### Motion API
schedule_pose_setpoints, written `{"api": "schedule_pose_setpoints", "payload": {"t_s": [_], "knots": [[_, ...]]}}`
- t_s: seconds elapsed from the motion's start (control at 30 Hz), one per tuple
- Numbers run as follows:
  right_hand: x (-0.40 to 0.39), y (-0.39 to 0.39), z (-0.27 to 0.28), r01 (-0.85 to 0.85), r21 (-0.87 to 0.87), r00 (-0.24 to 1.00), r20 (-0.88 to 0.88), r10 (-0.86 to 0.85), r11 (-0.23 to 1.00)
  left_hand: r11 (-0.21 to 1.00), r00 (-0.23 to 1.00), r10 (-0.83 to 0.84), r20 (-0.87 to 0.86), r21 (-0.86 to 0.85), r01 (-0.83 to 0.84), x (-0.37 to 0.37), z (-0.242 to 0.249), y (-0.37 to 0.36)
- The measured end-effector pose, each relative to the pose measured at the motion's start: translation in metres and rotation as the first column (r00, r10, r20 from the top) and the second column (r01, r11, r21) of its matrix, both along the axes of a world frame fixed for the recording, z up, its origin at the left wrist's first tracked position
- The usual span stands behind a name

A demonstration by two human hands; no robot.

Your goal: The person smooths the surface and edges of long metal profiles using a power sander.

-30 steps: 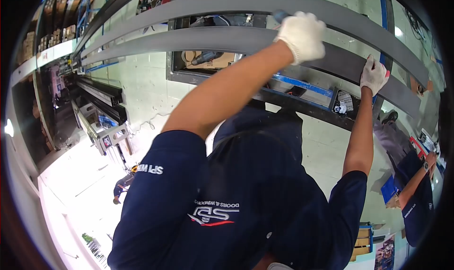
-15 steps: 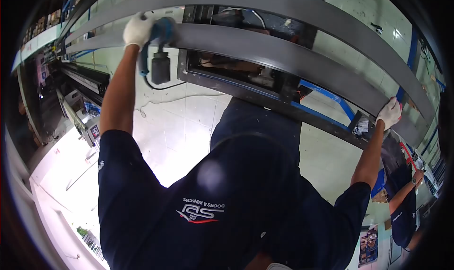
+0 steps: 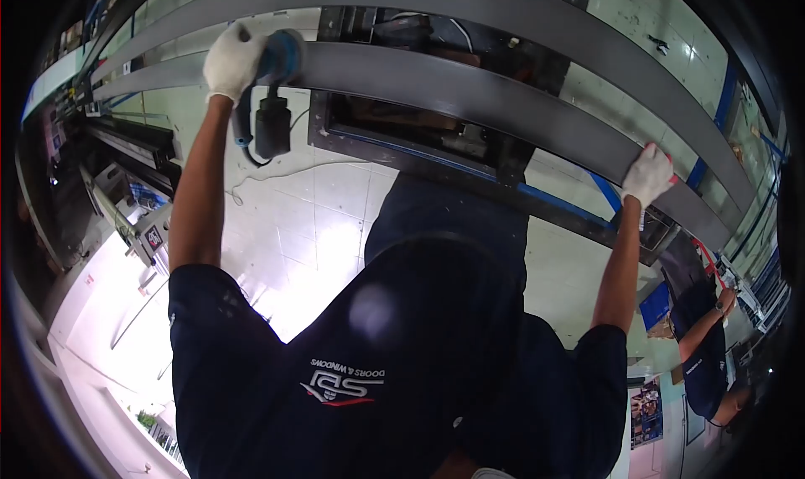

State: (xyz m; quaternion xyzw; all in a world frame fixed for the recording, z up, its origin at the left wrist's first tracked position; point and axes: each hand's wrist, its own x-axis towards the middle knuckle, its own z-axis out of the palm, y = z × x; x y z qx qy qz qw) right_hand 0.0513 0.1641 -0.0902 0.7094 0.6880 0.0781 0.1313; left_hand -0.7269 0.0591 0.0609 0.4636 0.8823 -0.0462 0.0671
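Observation:
In the head view, my gloved left hand [image 3: 231, 62] is closed around a blue orbital sander [image 3: 283, 55] with a black dust canister [image 3: 272, 128] hanging below it. The sander's pad rests against the nearer of two long grey metal bars [image 3: 436, 78], towards its left part. My right hand [image 3: 650, 175], also in a white glove, is wrapped over this same bar near its right end. The second grey bar [image 3: 470, 2] runs alongside, farther from me. Both bars lie across a dark metal frame stand [image 3: 402, 153].
A cable [image 3: 302, 170] trails from the sander's side across the tiled floor. Dark metal profiles [image 3: 134, 148] are stacked at the left. On the right, a co-worker [image 3: 708, 361] stands near a blue box [image 3: 656, 307]. Blue supports [image 3: 725, 101] rise beyond the bars.
My left hand and the sander have shifted a little to the left. My right hand now sits further left in view, still on the bar. The whole view has moved slightly.

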Motion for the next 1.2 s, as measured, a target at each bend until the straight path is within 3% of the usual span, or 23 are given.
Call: {"api": "schedule_pose_setpoints", "payload": {"t_s": [0.03, 0.13, 0.2, 0.3, 0.4, 0.57, 0.67, 0.73, 0.77, 0.83, 0.9, 1.03, 1.2], "knots": [[-0.001, -0.003, -0.015, 0.022, 0.090, 0.998, -0.063, -0.017, 0.996, 0.999, 0.999, -0.032, 0.011, -0.007, 0.032, 0.029, -0.001, 0.007], [-0.012, -0.006, -0.014, 0.015, 0.100, 0.995, -0.098, -0.005, 0.995, 0.993, 0.991, -0.120, 0.052, 0.002, 0.120, 0.131, 0.005, 0.028], [-0.018, -0.006, -0.010, 0.056, 0.122, 0.989, -0.145, -0.038, 0.991, 0.962, 0.965, -0.257, 0.049, 0.111, 0.251, 0.196, -0.001, 0.038], [-0.020, -0.009, -0.004, 0.069, 0.159, 0.973, -0.228, -0.031, 0.985, 0.935, 0.934, -0.349, 0.073, 0.100, 0.341, 0.304, 0.001, 0.058], [-0.013, -0.012, -0.013, 0.095, 0.239, 0.912, -0.410, 0.012, 0.966, 0.891, 0.887, -0.447, 0.116, 0.142, 0.431, 0.414, 0.005, 0.073], [0.007, -0.022, -0.030, 0.266, 0.334, 0.546, -0.826, 0.144, 0.904, 0.820, 0.779, -0.571, 0.258, 0.138, 0.555, 0.570, 0.009, 0.100], [0.040, -0.015, -0.038, 0.374, 0.302, 0.432, -0.893, 0.123, 0.877, 0.781, 0.709, -0.614, 0.348, 0.133, 0.610, 0.644, 0.017, 0.112], [0.075, -0.009, -0.043, 0.358, 0.372, 0.544, -0.829, 0.133, 0.856, 0.749, 0.678, -0.653, 0.338, 0.157, 0.643, 0.687, 0.008, 0.117], [0.116, 0.006, -0.092, 0.454, 0.337, 0.372, -0.913, 0.168, 0.825, 0.732, 0.659, -0.672, 0.337, 0.168, 0.660, 0.701, 0.004, 0.118], [0.140, 0.010, -0.089, 0.448, 0.297, 0.405, -0.908, 0.105, 0.843, 0.691, 0.615, -0.704, 0.356, 0.143, 0.708, 0.712, 0.005, 0.114], [0.157, 0.007, -0.042, 0.267, 0.251, 0.767, -0.640, -0.047, 0.930, 0.680, 0.609, -0.720, 0.334, 0.158, 0.716, 0.713, 0.001, 0.110], [0.161, 0.008, -0.035, 0.284, 0.248, 0.794, -0.602, -0.082, 0.926, 0.714, 0.654, -0.691, 0.307, 0.151, 0.684, 0.634, 0.008, 0.098], [0.155, 0.004, -0.036, 0.325, 0.251, 0.797, -0.592, -0.121, 0.912, 0.826, 0.804, -0.564, 0.191, 0.130, 0.549, 0.474, 0.009, 0.089]]}}
